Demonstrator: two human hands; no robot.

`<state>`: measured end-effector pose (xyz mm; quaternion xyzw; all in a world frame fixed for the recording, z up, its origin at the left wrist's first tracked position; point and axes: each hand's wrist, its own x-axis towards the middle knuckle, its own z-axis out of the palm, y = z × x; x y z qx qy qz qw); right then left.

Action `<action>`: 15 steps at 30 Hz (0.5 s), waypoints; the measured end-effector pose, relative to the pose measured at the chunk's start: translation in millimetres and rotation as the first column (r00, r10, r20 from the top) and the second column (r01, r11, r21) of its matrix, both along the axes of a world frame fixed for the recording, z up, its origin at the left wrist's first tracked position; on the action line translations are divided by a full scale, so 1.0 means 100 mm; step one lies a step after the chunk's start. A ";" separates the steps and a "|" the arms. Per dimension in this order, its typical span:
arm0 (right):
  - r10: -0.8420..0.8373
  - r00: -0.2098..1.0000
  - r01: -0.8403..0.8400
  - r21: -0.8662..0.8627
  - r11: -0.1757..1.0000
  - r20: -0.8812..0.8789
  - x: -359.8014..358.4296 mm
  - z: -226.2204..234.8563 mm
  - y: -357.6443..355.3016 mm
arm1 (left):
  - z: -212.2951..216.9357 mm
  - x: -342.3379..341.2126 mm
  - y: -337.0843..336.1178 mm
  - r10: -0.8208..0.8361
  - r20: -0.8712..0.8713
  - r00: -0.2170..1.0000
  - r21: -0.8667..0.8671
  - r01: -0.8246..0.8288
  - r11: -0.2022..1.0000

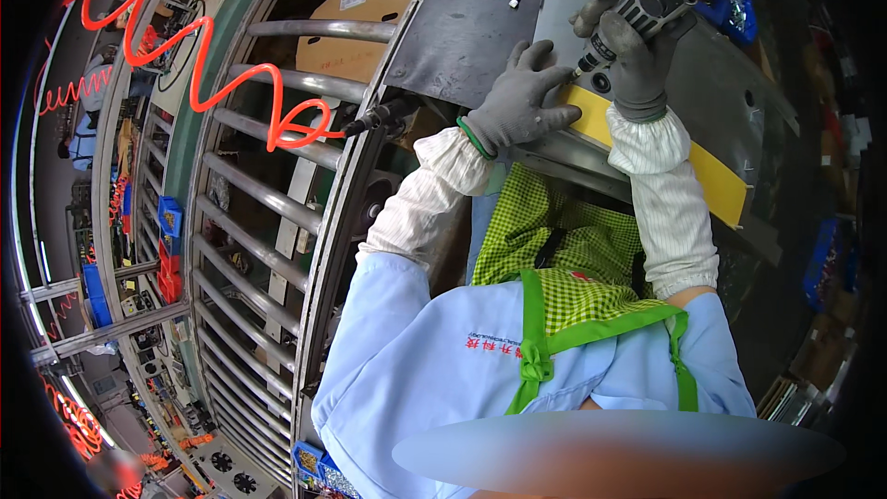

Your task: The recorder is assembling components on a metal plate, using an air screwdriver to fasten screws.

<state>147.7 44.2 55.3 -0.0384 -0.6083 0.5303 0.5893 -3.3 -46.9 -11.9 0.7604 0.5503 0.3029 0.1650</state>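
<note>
My right hand (636,57), in a grey glove, grips a grey power screwdriver (647,7) with a green top, its bit pointing down at the edge of a grey metal panel (721,92). My left hand (522,102), also in a grey glove, lies flat on the panel's near edge beside the bit, fingers spread, touching the yellow strip (711,176) along the front. I wear white sleeve covers, a light blue jacket and a green checked apron.
A dark mat (462,28) with loose white connectors and wires lies to the left of the panel. A roller conveyor (268,176) runs along my left, with an orange coiled hose (203,65) above it. Blue parts bins (169,217) stand at the far left and top right.
</note>
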 end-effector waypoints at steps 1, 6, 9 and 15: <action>0.031 0.999 -0.031 -0.011 0.999 -0.019 0.00 0.00 0.00 | -0.01 0.00 -0.01 0.000 0.005 1.000 -0.002 0.000 1.000; 0.092 0.996 -0.092 -0.025 0.995 -0.011 -0.03 0.01 -0.08 | -0.04 0.01 -0.03 -0.046 0.119 0.992 0.011 0.045 0.999; 0.130 0.987 -0.147 -0.196 0.970 -0.100 -0.11 0.03 -0.10 | -0.03 0.02 -0.03 -0.052 0.158 0.986 0.008 0.051 0.999; -0.240 0.955 0.226 0.097 0.969 0.174 -0.17 0.04 0.02 | -0.02 0.05 -0.04 0.029 0.213 0.977 -0.053 -0.018 0.998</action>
